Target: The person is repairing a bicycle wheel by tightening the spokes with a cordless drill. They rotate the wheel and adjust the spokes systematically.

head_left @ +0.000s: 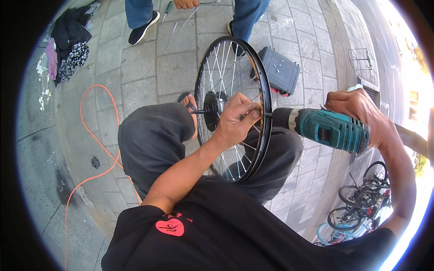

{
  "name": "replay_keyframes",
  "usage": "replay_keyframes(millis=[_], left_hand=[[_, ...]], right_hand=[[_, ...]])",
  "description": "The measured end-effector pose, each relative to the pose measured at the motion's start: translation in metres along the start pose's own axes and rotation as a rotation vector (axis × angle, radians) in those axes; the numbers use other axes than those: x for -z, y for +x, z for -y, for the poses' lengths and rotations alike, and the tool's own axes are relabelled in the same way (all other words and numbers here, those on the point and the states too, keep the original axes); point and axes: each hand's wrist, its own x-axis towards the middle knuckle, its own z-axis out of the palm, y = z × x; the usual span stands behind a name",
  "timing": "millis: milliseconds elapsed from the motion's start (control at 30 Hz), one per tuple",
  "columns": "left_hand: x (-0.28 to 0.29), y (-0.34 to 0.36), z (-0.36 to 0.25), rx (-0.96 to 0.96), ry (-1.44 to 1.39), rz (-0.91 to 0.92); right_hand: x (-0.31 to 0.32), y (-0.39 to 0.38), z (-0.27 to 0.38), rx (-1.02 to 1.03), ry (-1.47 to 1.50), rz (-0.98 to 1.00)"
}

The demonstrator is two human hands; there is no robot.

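Observation:
A bicycle wheel (267, 101) with a black rim and silver spokes stands upright between my knees. Its thick black hub (211, 111) has an axle jutting out to the left. With thumb and finger closed, my left hand (238, 116) pinches a spoke end at the inner side of the rim; the fingertips cover the exact spot. My right hand (357, 106) grips a teal and black cordless drill (332, 128), held level. The drill's black nose points left and meets the outer face of the rim, opposite my left fingertips.
Beyond the wheel lies a grey toolbox (280, 70) with small pieces on its lid. Another person's hand (186, 3) is near a screwdriver (168, 7) and loose spokes (187, 19). An orange hose (86, 125) curves at left, dark clothes (70, 34) lie behind it, and bicycles (357, 198) stand at right.

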Motion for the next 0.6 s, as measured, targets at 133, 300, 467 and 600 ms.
replay_keyframes(millis=[133,300,467,600], left_hand=[[-0.001,-0.003,0.004,-0.004,-0.044,-0.032],[0.003,0.0,0.005,-0.038,-0.027,-0.034],[0.008,0.006,-0.003,0.016,-0.017,0.066],[0.027,0.005,-0.009,0.136,-0.116,0.058]], right_hand=[[-0.006,0.0,-0.001,0.031,-0.026,-0.031],[-0.006,0.004,0.001,0.067,-0.101,-0.038],[-0.002,-0.001,0.005,0.041,-0.037,-0.067],[-0.013,-0.008,-0.009,-0.033,0.129,-0.027]])
